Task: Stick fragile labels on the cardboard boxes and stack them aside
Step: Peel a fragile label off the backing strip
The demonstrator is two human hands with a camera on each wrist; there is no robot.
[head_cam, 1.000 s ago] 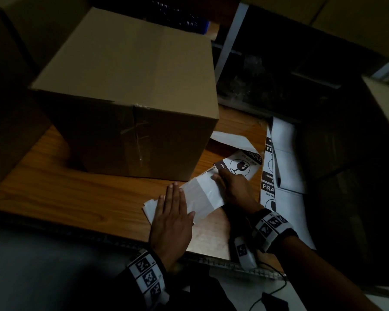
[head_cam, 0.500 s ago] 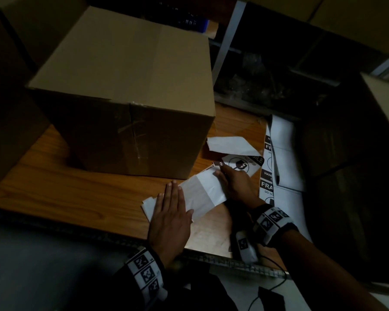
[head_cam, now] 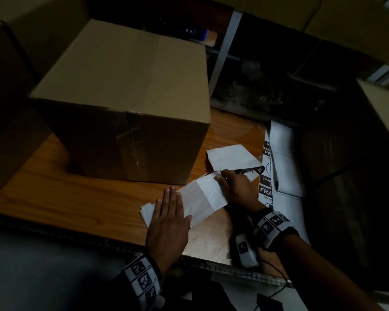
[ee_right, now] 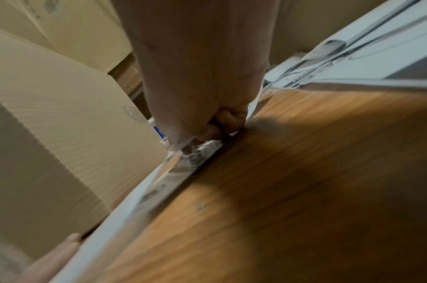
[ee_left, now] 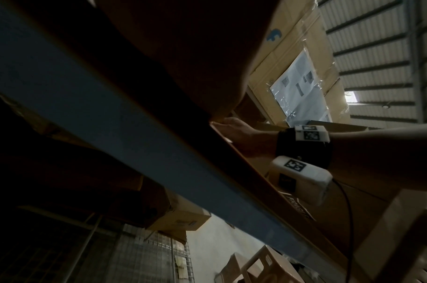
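White "FRA…" label sheets [head_cam: 267,191] beside cardboard box [head_cam: 130,102]

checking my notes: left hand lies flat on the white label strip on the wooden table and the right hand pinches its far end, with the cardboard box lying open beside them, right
One slip: the cardboard box is closed, its seam taped, as the head view shows. The left hand does lie flat on the label strip, and the right hand pinches its far end.
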